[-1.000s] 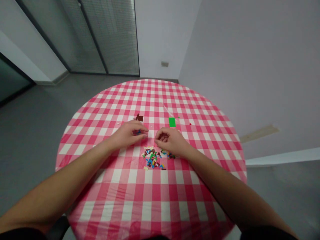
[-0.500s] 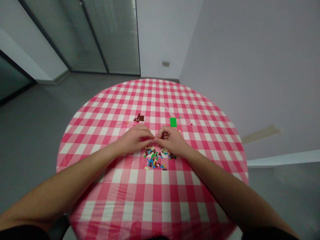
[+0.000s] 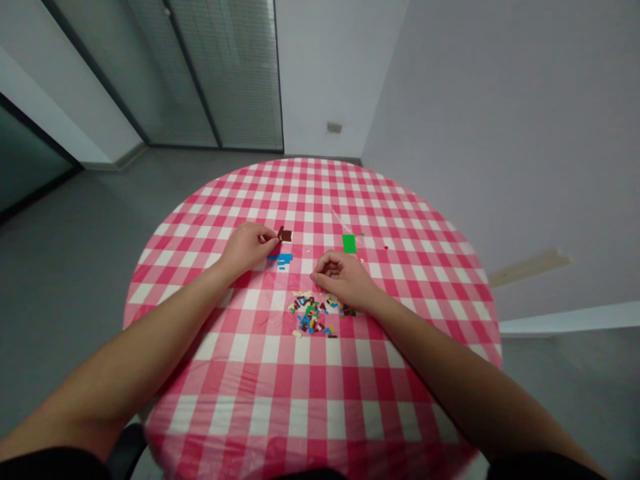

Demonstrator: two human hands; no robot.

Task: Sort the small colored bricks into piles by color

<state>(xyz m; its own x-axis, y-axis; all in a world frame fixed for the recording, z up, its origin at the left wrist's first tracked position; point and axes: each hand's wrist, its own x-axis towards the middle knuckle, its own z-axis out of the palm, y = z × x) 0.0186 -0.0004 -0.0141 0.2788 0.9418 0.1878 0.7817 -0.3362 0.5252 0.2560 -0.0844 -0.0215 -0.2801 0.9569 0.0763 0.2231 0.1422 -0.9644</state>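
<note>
My left hand (image 3: 250, 247) is at the dark brown building bricks (image 3: 285, 235), thumb and forefinger pinched at their left edge. Whatever sits between those fingertips is too small to make out. Several blue bricks (image 3: 284, 259) lie just below these fingers. My right hand (image 3: 345, 277) rests above the mixed pile of small coloured bricks (image 3: 311, 317), its fingers curled and the thumb against the forefinger; whether a piece is in them cannot be seen. Beyond the right hand lies a flat green plate (image 3: 349, 244).
A red-and-white checked cloth (image 3: 290, 380) covers the round table. A tiny red piece (image 3: 386, 247) and a small green piece (image 3: 363, 234) lie right of the green plate. A wall (image 3: 500, 167) rises beyond the table's right side.
My left hand has moved away from the right hand, up and left to the brown bricks, uncovering the blue bricks. My right hand has stayed nearly in place.
</note>
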